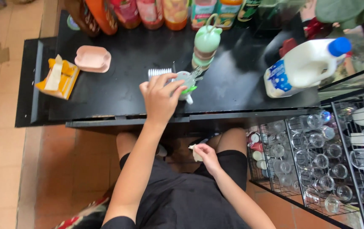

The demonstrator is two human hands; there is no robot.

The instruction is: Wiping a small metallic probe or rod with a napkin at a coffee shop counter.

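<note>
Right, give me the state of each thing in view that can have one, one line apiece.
Left hand: closed around the small clear container on the black counter.
Right hand: pinching a crumpled tissue over the lap.
Milk jug: lying on its side, blue cap on.
Pink soap dish: empty.
Tissue pack: open, sheet sticking out.

1. Light is bright and even, daylight-like, with no single harsh source.
2. The glossy black counter (118, 91) carries soft pale reflections near the upper centre of the frame.
3. Shadow gathers under the counter's front edge, mid-frame.
4. The upper right shows glare and haze.
5. Slight wide-angle bending appears at the edges; the left hand (161, 98) is mildly soft.
</note>
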